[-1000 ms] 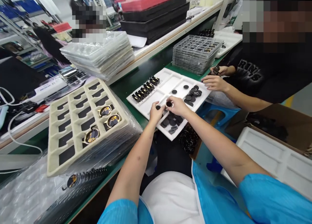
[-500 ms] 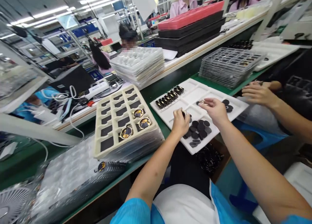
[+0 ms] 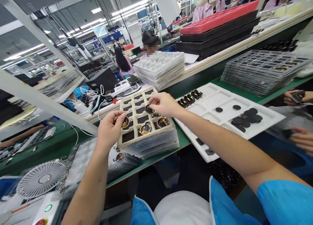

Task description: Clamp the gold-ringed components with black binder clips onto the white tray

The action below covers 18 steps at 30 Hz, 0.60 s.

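My left hand [image 3: 111, 127] pinches a round gold-rimmed watch part [image 3: 125, 122] at the left side of the cream compartment tray [image 3: 156, 136]. Over the far right part of that tray, my right hand [image 3: 162, 104] holds a dark round disc [image 3: 148, 109] between thumb and fingers. Below it, gold-rimmed watch parts sit in compartments, one at the front [image 3: 145, 128] and another at the right [image 3: 162, 122]. A third is partly covered by my right hand. Other compartments show dark rectangular bottoms.
A white tray [image 3: 221, 86] to the right carries black discs [image 3: 244, 119] and a row of black clips [image 3: 190, 97]. Behind it stand stacked clear trays [image 3: 244, 84]. Lower left are a fan [image 3: 44, 179] and wrapped trays [image 3: 85, 159]. A co-worker's hands [image 3: 303, 137] show at right.
Both hands have moved left from the white tray to the cream tray. The left hand has brought a gold-rimmed watch part there, and a dark disc now shows in the right. The view has shifted.
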Each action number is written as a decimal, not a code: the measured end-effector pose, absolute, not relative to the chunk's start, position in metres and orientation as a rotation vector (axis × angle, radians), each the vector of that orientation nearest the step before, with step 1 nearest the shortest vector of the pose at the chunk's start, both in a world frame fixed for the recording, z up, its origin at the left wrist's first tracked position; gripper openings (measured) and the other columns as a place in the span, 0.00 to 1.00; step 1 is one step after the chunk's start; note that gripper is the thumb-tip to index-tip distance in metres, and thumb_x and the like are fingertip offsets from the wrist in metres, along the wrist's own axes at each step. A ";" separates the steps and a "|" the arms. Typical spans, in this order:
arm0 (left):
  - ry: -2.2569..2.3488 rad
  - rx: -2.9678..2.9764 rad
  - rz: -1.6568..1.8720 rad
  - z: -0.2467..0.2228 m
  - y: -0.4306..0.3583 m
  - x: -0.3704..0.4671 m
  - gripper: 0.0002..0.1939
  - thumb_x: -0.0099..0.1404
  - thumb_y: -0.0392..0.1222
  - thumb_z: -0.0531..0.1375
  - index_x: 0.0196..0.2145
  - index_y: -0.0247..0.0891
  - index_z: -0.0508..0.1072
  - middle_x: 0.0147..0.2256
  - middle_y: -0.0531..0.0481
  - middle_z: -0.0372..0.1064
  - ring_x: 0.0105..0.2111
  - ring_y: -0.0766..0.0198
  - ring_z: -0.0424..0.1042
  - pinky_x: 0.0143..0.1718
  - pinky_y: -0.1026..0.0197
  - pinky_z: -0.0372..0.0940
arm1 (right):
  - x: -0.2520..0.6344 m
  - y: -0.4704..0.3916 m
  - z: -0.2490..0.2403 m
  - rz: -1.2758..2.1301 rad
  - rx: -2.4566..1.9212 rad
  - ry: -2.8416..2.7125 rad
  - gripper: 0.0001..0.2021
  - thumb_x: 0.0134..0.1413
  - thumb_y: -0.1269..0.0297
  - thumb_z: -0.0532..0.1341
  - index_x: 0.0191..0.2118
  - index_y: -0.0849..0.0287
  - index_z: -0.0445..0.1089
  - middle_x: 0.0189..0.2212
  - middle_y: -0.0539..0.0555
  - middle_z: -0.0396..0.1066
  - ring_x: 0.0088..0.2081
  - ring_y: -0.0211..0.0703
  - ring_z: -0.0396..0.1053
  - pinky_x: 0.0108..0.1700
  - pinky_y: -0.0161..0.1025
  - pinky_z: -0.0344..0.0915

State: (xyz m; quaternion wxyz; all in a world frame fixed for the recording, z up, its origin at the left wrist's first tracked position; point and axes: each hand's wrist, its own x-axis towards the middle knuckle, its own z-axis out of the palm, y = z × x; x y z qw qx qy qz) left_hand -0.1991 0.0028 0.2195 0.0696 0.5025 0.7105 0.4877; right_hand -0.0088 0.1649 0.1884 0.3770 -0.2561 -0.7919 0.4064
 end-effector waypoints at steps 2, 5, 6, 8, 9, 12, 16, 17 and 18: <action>2.203 1.554 1.307 0.215 0.010 -0.220 0.14 0.58 0.52 0.70 0.32 0.38 0.81 0.25 0.49 0.75 0.24 0.63 0.68 0.27 0.63 0.60 | -0.034 0.157 0.194 0.969 -0.659 -2.183 0.05 0.51 0.76 0.66 0.34 0.60 0.78 0.29 0.53 0.77 0.33 0.44 0.74 0.39 0.39 0.69; 2.263 1.752 1.090 0.206 0.014 -0.231 0.13 0.56 0.52 0.69 0.28 0.39 0.81 0.27 0.48 0.74 0.26 0.62 0.67 0.28 0.62 0.60 | -0.046 0.148 0.198 0.840 -0.668 -2.348 0.02 0.52 0.70 0.68 0.31 0.58 0.80 0.33 0.54 0.78 0.38 0.48 0.75 0.43 0.39 0.68; 2.292 1.806 1.031 0.204 0.014 -0.231 0.13 0.57 0.53 0.68 0.28 0.40 0.81 0.30 0.47 0.75 0.29 0.61 0.68 0.29 0.62 0.61 | -0.043 0.149 0.200 0.791 -0.673 -2.358 0.01 0.52 0.68 0.69 0.32 0.58 0.80 0.36 0.55 0.79 0.40 0.49 0.75 0.44 0.39 0.68; 2.359 1.826 0.956 0.203 0.012 -0.231 0.14 0.60 0.53 0.65 0.33 0.40 0.82 0.36 0.45 0.76 0.33 0.59 0.71 0.32 0.61 0.65 | -0.025 0.159 0.203 0.731 -0.712 -2.311 0.04 0.54 0.65 0.68 0.35 0.59 0.81 0.40 0.56 0.79 0.42 0.47 0.74 0.45 0.39 0.68; 2.377 1.805 0.926 0.204 0.011 -0.231 0.16 0.61 0.54 0.64 0.37 0.40 0.82 0.38 0.45 0.76 0.34 0.58 0.72 0.34 0.61 0.67 | -0.012 0.169 0.204 0.717 -0.749 -2.263 0.06 0.55 0.65 0.68 0.36 0.60 0.81 0.40 0.56 0.79 0.41 0.46 0.74 0.45 0.38 0.68; 2.391 1.802 0.963 0.206 -0.001 -0.228 0.18 0.62 0.55 0.64 0.43 0.40 0.81 0.39 0.46 0.78 0.36 0.57 0.74 0.40 0.58 0.70 | 0.030 0.215 0.194 0.681 -0.965 -2.084 0.11 0.60 0.62 0.64 0.39 0.64 0.80 0.36 0.57 0.80 0.38 0.44 0.74 0.44 0.38 0.68; 2.348 1.867 1.482 0.193 -0.042 -0.209 0.11 0.64 0.49 0.66 0.41 0.42 0.80 0.40 0.48 0.78 0.38 0.59 0.75 0.45 0.57 0.70 | 0.063 0.271 0.146 0.625 -1.452 -2.069 0.15 0.66 0.60 0.58 0.48 0.64 0.78 0.43 0.59 0.79 0.42 0.45 0.75 0.44 0.37 0.68; 2.270 1.856 1.633 0.184 -0.056 -0.202 0.08 0.64 0.46 0.66 0.38 0.41 0.80 0.37 0.50 0.78 0.37 0.60 0.75 0.44 0.59 0.71 | 0.063 0.278 0.130 0.642 -1.529 -2.109 0.15 0.66 0.60 0.59 0.48 0.64 0.79 0.43 0.60 0.80 0.42 0.46 0.75 0.44 0.36 0.68; 2.190 1.848 1.728 0.174 -0.071 -0.195 0.04 0.64 0.43 0.67 0.35 0.41 0.80 0.35 0.50 0.77 0.35 0.61 0.75 0.42 0.60 0.71 | 0.059 0.283 0.114 0.661 -1.575 -2.147 0.14 0.65 0.60 0.61 0.46 0.63 0.79 0.41 0.60 0.80 0.43 0.47 0.75 0.44 0.37 0.68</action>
